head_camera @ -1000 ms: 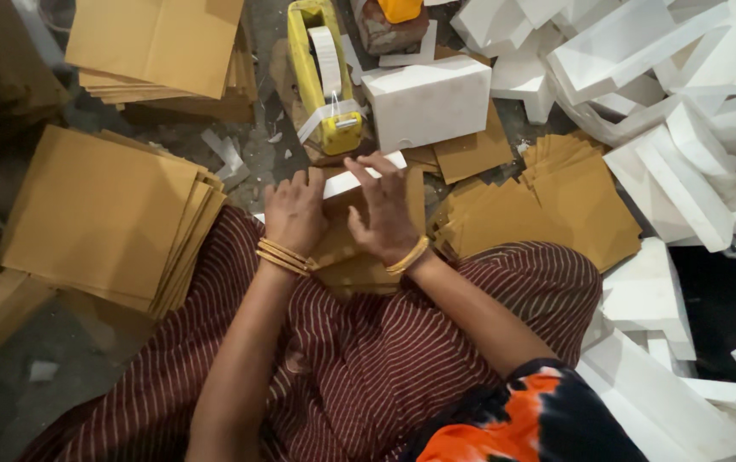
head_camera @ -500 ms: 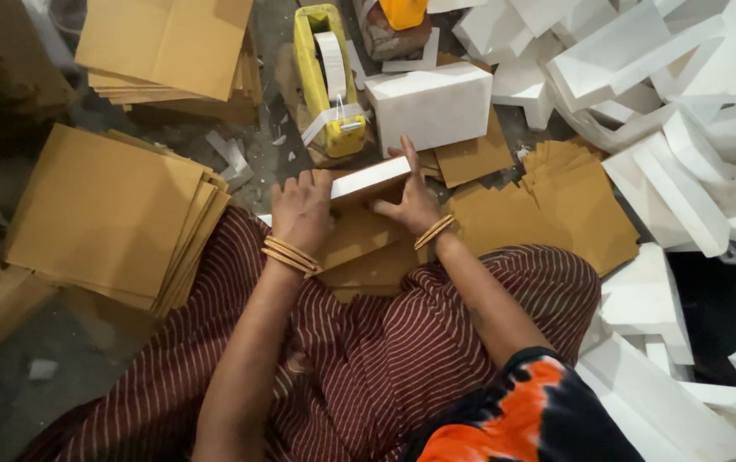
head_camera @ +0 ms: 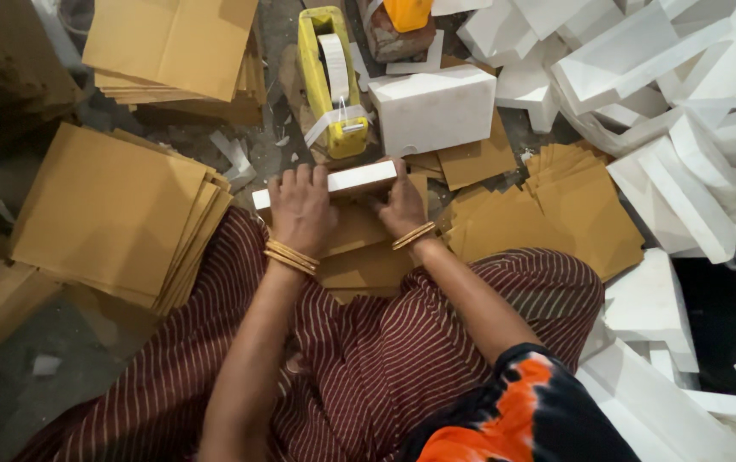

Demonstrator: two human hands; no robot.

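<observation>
The white foam strip (head_camera: pixel 334 182) lies left-right; the left hand (head_camera: pixel 302 210) lies flat over its left part, the right hand (head_camera: pixel 405 205) grips its right end.

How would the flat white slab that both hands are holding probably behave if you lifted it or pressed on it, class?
The white slab looks like the foam pieces heaped nearby, so it is probably very light. It stays straight between the left hand and right hand, suggesting stiffness. Being thin, it might snap or dent under hard pressing.
</observation>
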